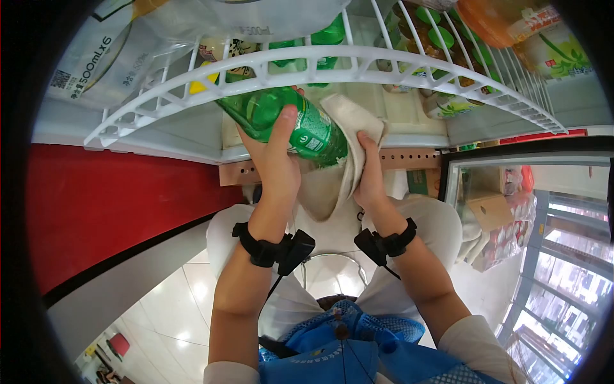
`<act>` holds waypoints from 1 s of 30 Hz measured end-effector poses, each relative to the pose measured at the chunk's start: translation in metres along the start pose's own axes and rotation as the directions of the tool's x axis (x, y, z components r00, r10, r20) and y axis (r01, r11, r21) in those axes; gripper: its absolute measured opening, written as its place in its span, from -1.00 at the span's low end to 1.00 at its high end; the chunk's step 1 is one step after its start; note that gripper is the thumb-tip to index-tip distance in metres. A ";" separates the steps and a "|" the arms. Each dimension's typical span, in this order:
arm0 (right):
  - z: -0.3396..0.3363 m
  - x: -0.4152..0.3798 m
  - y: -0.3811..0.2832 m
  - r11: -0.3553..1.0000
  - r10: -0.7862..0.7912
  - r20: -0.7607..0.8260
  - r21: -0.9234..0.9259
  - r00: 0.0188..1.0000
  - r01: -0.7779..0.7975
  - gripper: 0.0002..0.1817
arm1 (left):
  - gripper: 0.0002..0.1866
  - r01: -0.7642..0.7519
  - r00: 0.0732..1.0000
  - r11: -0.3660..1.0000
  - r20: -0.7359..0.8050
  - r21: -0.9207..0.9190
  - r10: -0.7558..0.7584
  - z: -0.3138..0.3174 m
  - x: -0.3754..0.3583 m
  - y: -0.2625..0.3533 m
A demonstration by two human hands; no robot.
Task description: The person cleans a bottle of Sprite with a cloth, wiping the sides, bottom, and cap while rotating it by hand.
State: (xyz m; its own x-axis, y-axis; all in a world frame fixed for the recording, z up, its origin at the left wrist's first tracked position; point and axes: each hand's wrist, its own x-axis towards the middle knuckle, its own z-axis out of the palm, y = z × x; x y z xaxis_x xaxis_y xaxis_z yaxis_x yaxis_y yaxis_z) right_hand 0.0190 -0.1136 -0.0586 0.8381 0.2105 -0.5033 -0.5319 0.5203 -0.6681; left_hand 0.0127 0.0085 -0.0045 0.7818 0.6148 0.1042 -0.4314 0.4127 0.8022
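Note:
A green plastic bottle (311, 133) with a green label lies tilted in front of the lower shelf space, its upper end to the left, partly behind the white rack edge. My left hand (279, 142) is wrapped round the bottle, thumb on the near side; its other fingers are mostly hidden behind it. A cream cloth (355, 125) covers the bottle's right-hand base end and hangs below it. My right hand (369, 171) grips this cloth, with the thumb on top and the fingers underneath largely out of sight.
A curved white wire shelf (320, 65) crosses just above my hands. Wrapped bottles (105, 57) and an orange bottle (495, 19) stand on it. Green-capped bottles (441, 37) show behind its bars. A red panel (115, 205) is left; an open glass door (531, 160) is right.

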 end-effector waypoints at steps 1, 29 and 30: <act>0.006 -0.005 -0.006 1.000 0.002 0.003 0.000 1.000 -0.002 -0.53 | -0.49 0.024 1.000 1.000 -0.001 -0.014 -0.024 -0.002 0.001 0.001; 0.009 -0.027 -0.029 0.901 0.162 0.334 -0.433 0.929 -0.001 -0.44 | -0.56 0.416 0.909 0.909 -0.014 0.005 -0.416 -0.012 -0.011 0.004; 0.008 -0.028 -0.033 0.919 0.285 0.386 -0.369 0.878 -0.136 -0.37 | -0.56 0.527 0.849 0.845 0.020 -0.085 -0.528 -0.008 -0.013 0.005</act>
State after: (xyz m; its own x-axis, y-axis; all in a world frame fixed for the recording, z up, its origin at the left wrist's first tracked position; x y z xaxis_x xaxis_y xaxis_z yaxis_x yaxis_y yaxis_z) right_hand 0.0136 -0.1304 -0.0183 0.6309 0.6521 -0.4203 -0.6476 0.1443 -0.7482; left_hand -0.0031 0.0080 -0.0065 0.9006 0.2908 -0.3230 0.0095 0.7299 0.6835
